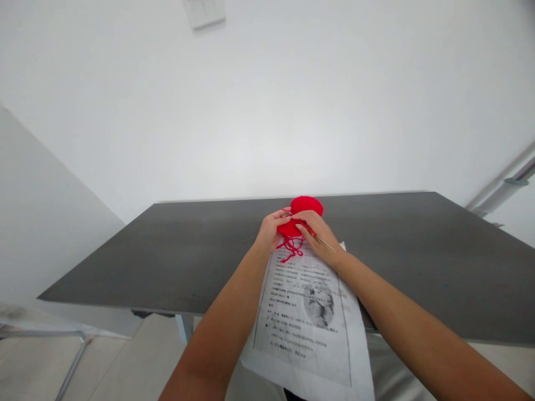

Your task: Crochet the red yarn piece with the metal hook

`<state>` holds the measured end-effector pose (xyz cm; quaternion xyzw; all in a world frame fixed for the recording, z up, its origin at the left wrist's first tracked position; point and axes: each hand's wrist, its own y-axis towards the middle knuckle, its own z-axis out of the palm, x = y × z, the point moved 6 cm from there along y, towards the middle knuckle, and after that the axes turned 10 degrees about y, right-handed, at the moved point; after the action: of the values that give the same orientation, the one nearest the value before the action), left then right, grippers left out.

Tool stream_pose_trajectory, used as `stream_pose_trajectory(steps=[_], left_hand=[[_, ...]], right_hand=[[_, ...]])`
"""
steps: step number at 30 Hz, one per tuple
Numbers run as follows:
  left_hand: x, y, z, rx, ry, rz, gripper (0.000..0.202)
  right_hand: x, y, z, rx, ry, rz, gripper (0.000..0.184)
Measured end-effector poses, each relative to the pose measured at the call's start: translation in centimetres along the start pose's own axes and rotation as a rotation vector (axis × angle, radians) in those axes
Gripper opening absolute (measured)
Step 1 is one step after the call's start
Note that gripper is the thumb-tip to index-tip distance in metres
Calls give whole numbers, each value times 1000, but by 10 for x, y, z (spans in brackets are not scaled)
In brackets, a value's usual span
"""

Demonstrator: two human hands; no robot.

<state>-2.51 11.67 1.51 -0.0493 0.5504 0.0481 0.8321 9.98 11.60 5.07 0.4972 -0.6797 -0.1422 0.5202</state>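
Now | left hand pinches red yarn piece | right hand grips hook | risk: loose tail snags, stitch slips.

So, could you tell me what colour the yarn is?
Bright red, clearest in the head view.

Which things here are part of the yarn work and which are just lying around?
In use: red crocheted yarn piece, thin metal crochet hook, red ball of yarn, left hand, right hand, printed paper sheet.

Lying about: dark grey table, white wall switch.
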Motion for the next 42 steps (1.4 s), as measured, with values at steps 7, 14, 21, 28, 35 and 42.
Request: stream_pose_trajectory(steps=[7, 14, 21, 28, 35, 42], left_hand=[[3, 0, -2, 65, -48, -91, 32], [2, 0, -4, 164, -2, -138, 36], [-5, -6, -1, 273, 70, -126, 40], [-6, -4, -2, 243, 69, -83, 47], [-8, -6, 0, 235, 152, -73, 52], [-7, -7, 0, 272, 195, -96, 63]], right_hand=[[4, 1, 0, 0, 31, 8, 25], [0, 1, -6, -64, 238, 133, 26], [-21, -3, -11, -184, 528, 373, 24], [-20, -2, -10, -169, 549, 382, 23], [-22, -2, -10, -148, 481, 337, 22], [-22, -2, -11, -219, 510, 396, 24]])
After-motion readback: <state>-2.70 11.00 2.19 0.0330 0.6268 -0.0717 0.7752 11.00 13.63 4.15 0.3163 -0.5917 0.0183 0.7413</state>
